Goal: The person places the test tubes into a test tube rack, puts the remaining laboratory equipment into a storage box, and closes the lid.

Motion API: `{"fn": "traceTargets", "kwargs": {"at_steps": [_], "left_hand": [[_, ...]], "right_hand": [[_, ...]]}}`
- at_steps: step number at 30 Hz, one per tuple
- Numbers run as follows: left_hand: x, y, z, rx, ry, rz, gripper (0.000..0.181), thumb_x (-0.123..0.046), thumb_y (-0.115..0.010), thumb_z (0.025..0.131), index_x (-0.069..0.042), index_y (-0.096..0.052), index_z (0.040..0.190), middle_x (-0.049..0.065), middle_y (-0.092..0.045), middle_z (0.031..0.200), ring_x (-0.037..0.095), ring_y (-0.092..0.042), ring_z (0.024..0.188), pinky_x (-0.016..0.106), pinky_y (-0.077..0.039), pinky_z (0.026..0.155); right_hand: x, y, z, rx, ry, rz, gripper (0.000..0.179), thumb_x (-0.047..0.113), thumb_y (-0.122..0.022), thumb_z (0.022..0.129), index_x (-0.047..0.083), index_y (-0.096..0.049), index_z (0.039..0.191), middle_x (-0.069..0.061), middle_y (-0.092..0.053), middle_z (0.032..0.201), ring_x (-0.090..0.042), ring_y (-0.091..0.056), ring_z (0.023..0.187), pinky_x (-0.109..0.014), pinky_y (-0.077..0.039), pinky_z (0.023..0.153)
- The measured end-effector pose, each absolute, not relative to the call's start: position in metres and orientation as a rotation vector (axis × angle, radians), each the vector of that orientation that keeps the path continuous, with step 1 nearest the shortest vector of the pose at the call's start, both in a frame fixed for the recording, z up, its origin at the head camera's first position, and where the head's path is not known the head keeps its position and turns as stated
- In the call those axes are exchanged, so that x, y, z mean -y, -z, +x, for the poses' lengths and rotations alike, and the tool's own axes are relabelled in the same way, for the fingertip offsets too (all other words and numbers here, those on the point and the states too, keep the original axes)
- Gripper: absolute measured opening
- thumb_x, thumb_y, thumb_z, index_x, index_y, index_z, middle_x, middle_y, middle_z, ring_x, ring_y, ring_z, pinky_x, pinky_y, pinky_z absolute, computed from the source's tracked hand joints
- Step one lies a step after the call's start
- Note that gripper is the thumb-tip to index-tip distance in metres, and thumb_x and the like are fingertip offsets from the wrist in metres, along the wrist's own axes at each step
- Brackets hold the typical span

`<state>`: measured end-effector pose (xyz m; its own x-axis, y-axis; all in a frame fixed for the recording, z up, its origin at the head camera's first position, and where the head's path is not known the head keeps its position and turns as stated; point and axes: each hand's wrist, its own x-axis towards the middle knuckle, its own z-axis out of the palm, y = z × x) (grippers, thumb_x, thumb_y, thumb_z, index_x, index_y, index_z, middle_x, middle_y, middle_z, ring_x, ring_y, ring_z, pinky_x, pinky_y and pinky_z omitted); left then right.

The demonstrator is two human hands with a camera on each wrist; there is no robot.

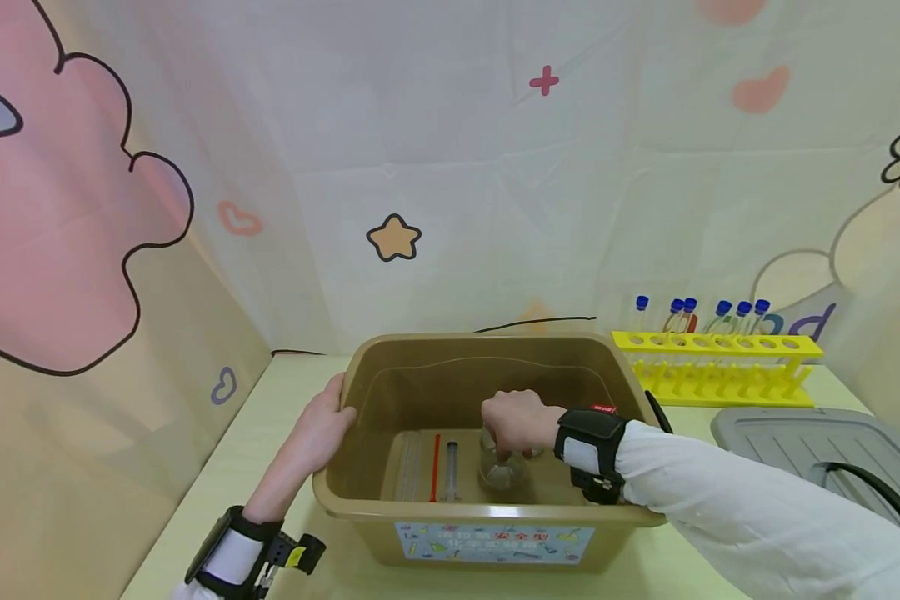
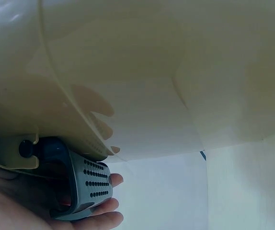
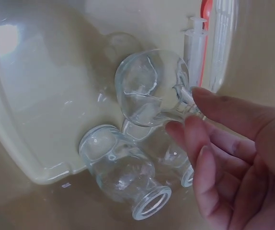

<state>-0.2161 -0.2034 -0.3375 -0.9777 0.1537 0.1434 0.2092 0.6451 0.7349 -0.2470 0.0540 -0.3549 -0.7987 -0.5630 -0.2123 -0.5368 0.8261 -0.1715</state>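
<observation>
Inside a tan plastic bin, my right hand pinches the narrow neck of a clear glass flask between thumb and fingers. Its rounded body points away from the hand. Beside it in the right wrist view lie two clear glass bottles, one partly hidden. My left hand holds the bin's left side, thumb over the rim. Its fingers reach past a grey and black latch handle in the left wrist view.
A syringe, a red stick and clear tubes lie on the bin's floor. Behind to the right stands a yellow rack with several blue-capped test tubes. A grey lid lies on the table at right.
</observation>
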Motion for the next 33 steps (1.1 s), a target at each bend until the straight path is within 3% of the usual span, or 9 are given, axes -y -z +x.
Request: {"fn": "traceTargets", "kwargs": {"at_steps": [12, 18, 20, 26, 33], "left_hand": [[0.203, 0.336, -0.216, 2.791, 1.256, -0.305, 0.050, 0.002, -0.039, 0.081, 0.008, -0.034, 0.130, 0.026, -0.050, 0.112, 0.034, -0.049, 0.094, 0.045, -0.039, 0.078], [0.204, 0.337, -0.216, 2.786, 1.255, -0.310, 0.050, 0.002, -0.039, 0.080, 0.008, -0.034, 0.130, 0.026, -0.051, 0.111, 0.034, -0.049, 0.094, 0.045, -0.039, 0.079], [0.204, 0.337, -0.216, 2.786, 1.253, -0.312, 0.051, 0.002, -0.040, 0.080, 0.008, -0.035, 0.130, 0.026, -0.051, 0.110, 0.033, -0.048, 0.094, 0.045, -0.038, 0.079], [0.203, 0.335, -0.214, 2.796, 1.255, -0.303, 0.051, 0.002, -0.039, 0.081, 0.008, -0.034, 0.131, 0.026, -0.050, 0.112, 0.034, -0.048, 0.094, 0.045, -0.039, 0.078], [0.202, 0.335, -0.213, 2.806, 1.252, -0.293, 0.051, 0.001, -0.040, 0.081, 0.008, -0.033, 0.131, 0.026, -0.050, 0.111, 0.034, -0.048, 0.094, 0.046, -0.038, 0.079]], "right_hand": [[-0.053, 0.356, -0.248, -2.752, 0.133, -0.861, 0.026, 0.013, -0.076, 0.071, 0.014, -0.059, 0.051, 0.001, -0.051, 0.040, -0.009, -0.047, 0.034, -0.028, -0.041, 0.043], [-0.054, 0.349, -0.247, -2.740, 0.150, -0.835, 0.031, 0.016, -0.075, 0.072, 0.013, -0.055, 0.050, 0.004, -0.048, 0.041, -0.011, -0.048, 0.036, -0.025, -0.033, 0.038], [-0.055, 0.343, -0.246, -2.738, 0.171, -0.828, 0.031, 0.016, -0.075, 0.073, 0.013, -0.054, 0.050, 0.004, -0.049, 0.044, -0.011, -0.049, 0.036, -0.024, -0.031, 0.038], [-0.058, 0.314, -0.242, -2.766, 0.223, -0.879, 0.015, 0.015, -0.074, 0.073, 0.017, -0.063, 0.062, 0.008, -0.056, 0.059, -0.009, -0.050, 0.041, -0.027, -0.039, 0.044], [-0.069, 0.270, -0.233, -2.816, 0.311, -0.905, 0.013, 0.022, -0.073, 0.075, 0.015, -0.063, 0.071, 0.009, -0.056, 0.061, -0.009, -0.053, 0.044, -0.028, -0.041, 0.045]]}}
